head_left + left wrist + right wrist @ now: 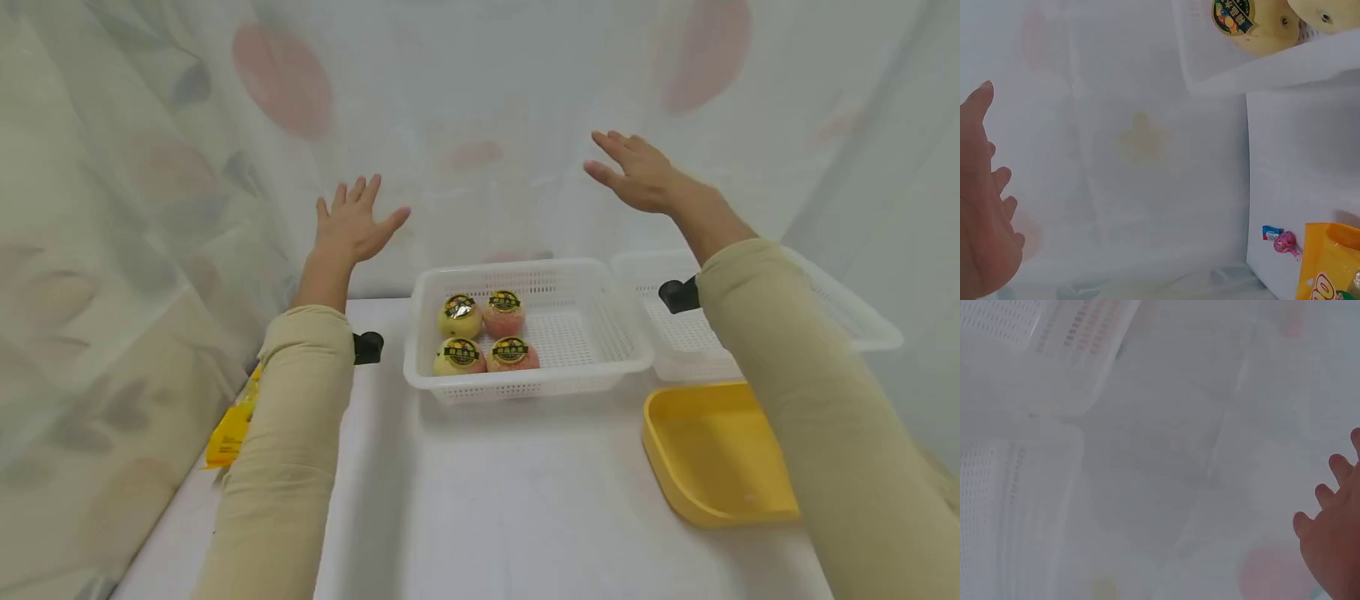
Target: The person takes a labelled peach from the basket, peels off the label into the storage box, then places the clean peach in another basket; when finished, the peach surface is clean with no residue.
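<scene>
Both hands are raised in the air beyond the table's back edge, holding nothing. My left hand has its fingers spread, up and left of a white plastic basket. My right hand is lifted above the gap between that basket and a second white basket, fingers straight and thumb apart. Several round fruits, yellow to pink like peaches or apples, sit in the left half of the first basket; one fruit at the front bears a black and gold label. In the left wrist view, two fruits show at the top right.
A yellow tray stands at the right front, partly behind the right sleeve. At the left edge lie a yellow packet, a pink wrapped lollipop and a small blue packet. Patterned curtains hang behind and at the left.
</scene>
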A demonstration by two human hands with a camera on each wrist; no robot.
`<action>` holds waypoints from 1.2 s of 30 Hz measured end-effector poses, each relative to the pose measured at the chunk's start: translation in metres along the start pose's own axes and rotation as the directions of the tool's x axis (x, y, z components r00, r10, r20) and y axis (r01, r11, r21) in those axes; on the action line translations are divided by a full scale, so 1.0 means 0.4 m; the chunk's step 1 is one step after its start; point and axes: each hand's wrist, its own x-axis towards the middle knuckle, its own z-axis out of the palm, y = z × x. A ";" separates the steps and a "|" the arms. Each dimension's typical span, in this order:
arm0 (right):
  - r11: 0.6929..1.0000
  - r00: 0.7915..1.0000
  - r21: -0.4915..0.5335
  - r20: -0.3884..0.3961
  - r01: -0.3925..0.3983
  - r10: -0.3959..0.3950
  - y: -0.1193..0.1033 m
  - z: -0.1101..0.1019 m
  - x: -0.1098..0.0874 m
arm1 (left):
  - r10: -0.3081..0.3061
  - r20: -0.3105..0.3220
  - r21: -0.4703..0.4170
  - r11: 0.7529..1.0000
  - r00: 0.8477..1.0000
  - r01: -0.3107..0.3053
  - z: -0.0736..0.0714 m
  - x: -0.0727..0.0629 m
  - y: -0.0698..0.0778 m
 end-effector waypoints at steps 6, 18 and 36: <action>0.783 0.999 0.621 0.010 0.027 -0.043 0.016 0.049 -0.033 | 0.028 -0.038 -0.294 0.955 0.999 -0.038 0.011 -0.030 -0.047; 0.159 0.969 0.962 0.237 -0.223 -0.074 0.121 0.256 -0.062 | 0.084 0.132 -0.657 0.753 0.988 0.023 0.118 -0.116 -0.118; 0.337 0.795 0.782 0.591 -0.524 -0.136 0.051 0.454 -0.039 | 0.104 0.255 -0.861 0.476 0.961 0.177 0.342 -0.247 -0.096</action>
